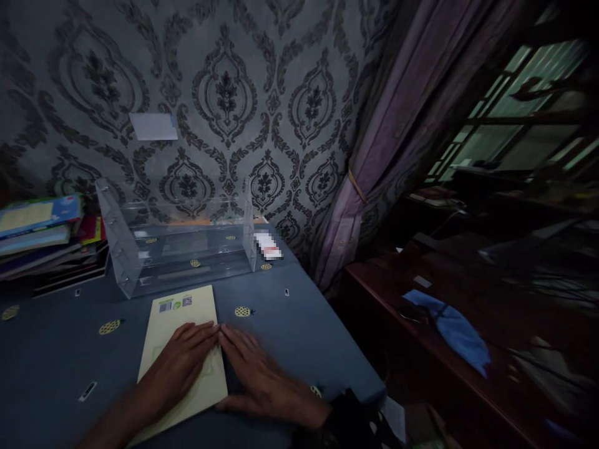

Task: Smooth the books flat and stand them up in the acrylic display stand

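You have two hands on one pale yellow booklet (201,305), which lies flat on one blue-covered table (290,349), in front of one clear plastic rack (119,249). Your left hand (187,355) lies flattened across the cover, fingers side by side, clamped on nothing. Your right hand (255,368) is also flattened, along the booklet's right edge, its thumb spread away near the lower right corner; it grips nothing either. The fingertips of both hands meet at that edge. Above your left hand, the cover shows one barcode, one round green mark and one square code. You have one stack of books (37,218) left of the rack, too overlapped to count, and one blurred-out card (268,245) just right of it. Farther right, one blue cloth (461,330) lies on a second, reddish-brown table (374,299).
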Demonstrator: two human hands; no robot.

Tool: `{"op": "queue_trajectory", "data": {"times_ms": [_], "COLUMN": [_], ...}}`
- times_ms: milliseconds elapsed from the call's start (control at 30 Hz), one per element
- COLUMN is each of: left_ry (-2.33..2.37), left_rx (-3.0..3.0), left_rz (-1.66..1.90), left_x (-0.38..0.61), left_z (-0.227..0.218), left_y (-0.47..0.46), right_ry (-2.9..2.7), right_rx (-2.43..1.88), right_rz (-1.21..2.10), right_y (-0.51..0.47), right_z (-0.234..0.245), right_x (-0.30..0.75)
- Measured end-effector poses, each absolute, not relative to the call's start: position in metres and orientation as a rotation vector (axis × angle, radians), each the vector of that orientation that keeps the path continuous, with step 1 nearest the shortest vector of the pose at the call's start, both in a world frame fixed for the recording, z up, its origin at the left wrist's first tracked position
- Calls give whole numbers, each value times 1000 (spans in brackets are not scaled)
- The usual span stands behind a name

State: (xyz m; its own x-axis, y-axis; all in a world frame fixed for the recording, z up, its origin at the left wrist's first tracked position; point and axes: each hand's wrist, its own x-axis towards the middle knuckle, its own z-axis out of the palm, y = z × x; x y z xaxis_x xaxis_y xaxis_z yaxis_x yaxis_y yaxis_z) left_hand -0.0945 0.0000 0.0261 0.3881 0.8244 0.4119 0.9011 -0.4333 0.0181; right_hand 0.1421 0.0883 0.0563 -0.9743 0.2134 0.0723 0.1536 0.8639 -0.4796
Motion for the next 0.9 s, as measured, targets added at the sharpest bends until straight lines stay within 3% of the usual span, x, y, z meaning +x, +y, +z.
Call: {"op": "queue_trajectory", "data": {"times_ms": [900], "left_ry": [-1435], "left_rx": [-2538], "left_rz": [-574], "left_x": [-67], "left_z": [21], "left_y": [-36], "right_ry": [-2868], "right_rx": [-222], "right_rz": [667], "right_y": [88], "right_z": [49], "right_x": [145]}}
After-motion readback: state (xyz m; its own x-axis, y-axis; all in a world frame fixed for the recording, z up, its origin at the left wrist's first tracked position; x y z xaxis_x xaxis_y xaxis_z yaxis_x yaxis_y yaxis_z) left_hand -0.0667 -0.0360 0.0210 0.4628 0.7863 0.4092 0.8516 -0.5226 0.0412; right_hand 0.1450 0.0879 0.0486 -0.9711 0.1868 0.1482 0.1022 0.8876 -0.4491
